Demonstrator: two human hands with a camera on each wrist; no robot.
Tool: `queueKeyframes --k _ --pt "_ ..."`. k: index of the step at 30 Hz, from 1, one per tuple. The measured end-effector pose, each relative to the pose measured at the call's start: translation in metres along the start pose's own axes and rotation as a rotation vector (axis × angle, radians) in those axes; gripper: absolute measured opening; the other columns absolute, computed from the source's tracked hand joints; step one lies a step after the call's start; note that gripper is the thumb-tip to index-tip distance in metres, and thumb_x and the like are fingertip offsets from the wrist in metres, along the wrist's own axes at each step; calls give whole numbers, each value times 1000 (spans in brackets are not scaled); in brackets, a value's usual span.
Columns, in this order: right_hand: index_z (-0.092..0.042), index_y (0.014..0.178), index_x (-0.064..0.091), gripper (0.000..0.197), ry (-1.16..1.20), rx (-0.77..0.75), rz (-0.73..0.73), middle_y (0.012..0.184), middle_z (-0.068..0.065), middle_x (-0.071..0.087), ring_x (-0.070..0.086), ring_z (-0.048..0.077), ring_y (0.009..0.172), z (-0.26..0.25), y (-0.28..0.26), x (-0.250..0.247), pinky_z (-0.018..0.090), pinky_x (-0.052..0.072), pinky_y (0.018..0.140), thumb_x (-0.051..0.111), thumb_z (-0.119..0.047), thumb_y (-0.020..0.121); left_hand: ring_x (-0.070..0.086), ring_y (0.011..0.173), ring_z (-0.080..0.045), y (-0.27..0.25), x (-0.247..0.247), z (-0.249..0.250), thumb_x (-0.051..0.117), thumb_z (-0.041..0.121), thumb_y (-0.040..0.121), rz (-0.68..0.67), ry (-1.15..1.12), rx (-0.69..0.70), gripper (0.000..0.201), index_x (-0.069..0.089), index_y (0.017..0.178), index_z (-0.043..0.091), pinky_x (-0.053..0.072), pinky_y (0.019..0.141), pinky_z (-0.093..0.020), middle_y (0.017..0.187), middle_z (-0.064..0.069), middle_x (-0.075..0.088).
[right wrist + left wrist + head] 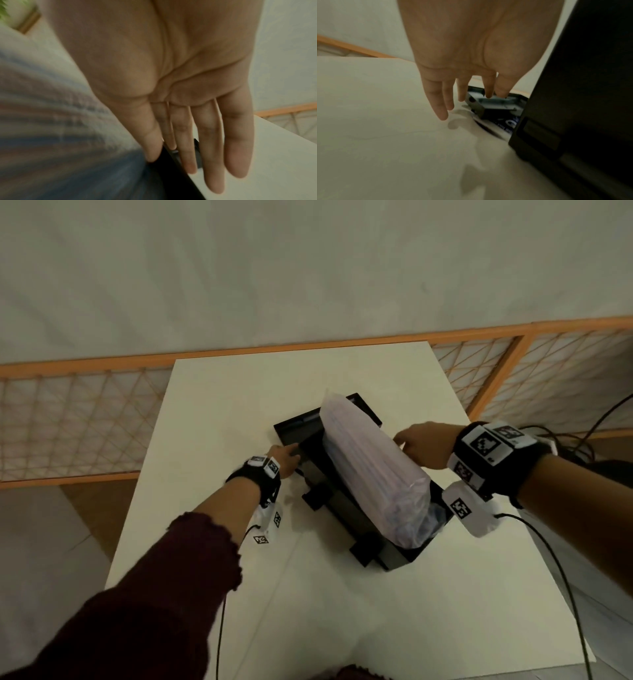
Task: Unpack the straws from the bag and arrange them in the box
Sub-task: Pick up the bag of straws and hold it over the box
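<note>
Dim, even indoor light throughout, soft shadows under the left hand [471, 54] on the table [376, 148]; both wrist views are motion-blurred, the bag [42, 115] smeared worst; the head view bends straight lines near its edges

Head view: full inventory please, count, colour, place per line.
bag of straws: one, clear plastic with pale pink and white straws, lying slantwise across the box's open top
box: one, black, mid-table
lid: one, black, beside the box's far end
table: one, white, centre
screen: orange lattice frame, behind the table
cables: black, right side
left hand: fingers straight, at the box's left edge
right hand: fingers straight, beside the bag
</note>
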State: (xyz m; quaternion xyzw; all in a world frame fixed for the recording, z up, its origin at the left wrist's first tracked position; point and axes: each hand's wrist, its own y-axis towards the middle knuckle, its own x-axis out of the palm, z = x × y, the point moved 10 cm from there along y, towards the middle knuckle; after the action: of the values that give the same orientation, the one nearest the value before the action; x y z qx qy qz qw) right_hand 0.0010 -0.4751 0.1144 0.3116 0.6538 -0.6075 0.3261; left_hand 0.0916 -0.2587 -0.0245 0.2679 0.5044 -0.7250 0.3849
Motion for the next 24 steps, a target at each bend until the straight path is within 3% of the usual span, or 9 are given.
queueKeyframes --k 3,6,8,10,15,19,21,24 --pt "-13 134 49 39 -16 7 -26 130 10 57 53 28 118 1 6 10 30 41 94 45 -19 96 38 127 -39 6 13 -2 31 41 98 -21 166 -35 45 36 142 32 32 106 -42 147 -12 32" --pt "-11 133 51 39 -13 6 -34 125 10 61 57 27 109 -1 11 8 29 44 87 49 -14 93 44 123 -38 13 8 1 35 35 99 33 197 2 40 50 135 23 35 103 -37 144 -10 42" --pt "-9 130 54 39 -6 7 -60 118 12 65 58 25 91 -2 13 6 24 46 72 52 -8 91 50 119 -38 16 3 2 39 28 100 55 185 18 37 55 130 14 41 98 -36 137 -13 50" --pt "-9 128 56 40 -13 -3 -79 114 12 67 61 25 91 -3 14 5 23 43 59 53 -5 89 52 115 -38 19 -2 0 42 27 99 62 166 19 35 56 126 10 42 94 -36 132 -15 54" --pt "-12 126 59 37 -44 -68 -15 117 10 66 61 27 106 -11 21 0 24 39 76 49 -9 91 56 109 -39 22 -9 -4 46 17 94 44 161 15 32 52 125 9 44 84 -37 123 -19 59" --pt "-20 118 64 29 -87 -151 20 116 5 67 62 27 103 -31 29 -4 28 43 81 50 -23 92 45 126 -31 3 -16 10 40 10 98 19 245 72 36 47 133 6 33 104 -33 138 -13 49" --pt "-22 120 64 32 -130 -178 7 115 5 67 62 27 104 -41 35 -4 27 44 81 51 -19 91 39 131 -28 -18 -14 6 36 12 101 -19 278 35 42 32 142 14 30 104 -31 137 0 39" --pt "-20 125 62 39 -154 -204 3 118 5 66 61 25 108 -52 41 -7 25 42 81 51 -8 89 32 137 -28 -46 -13 0 42 10 98 -70 387 44 66 3 151 21 30 106 -32 156 -5 19"
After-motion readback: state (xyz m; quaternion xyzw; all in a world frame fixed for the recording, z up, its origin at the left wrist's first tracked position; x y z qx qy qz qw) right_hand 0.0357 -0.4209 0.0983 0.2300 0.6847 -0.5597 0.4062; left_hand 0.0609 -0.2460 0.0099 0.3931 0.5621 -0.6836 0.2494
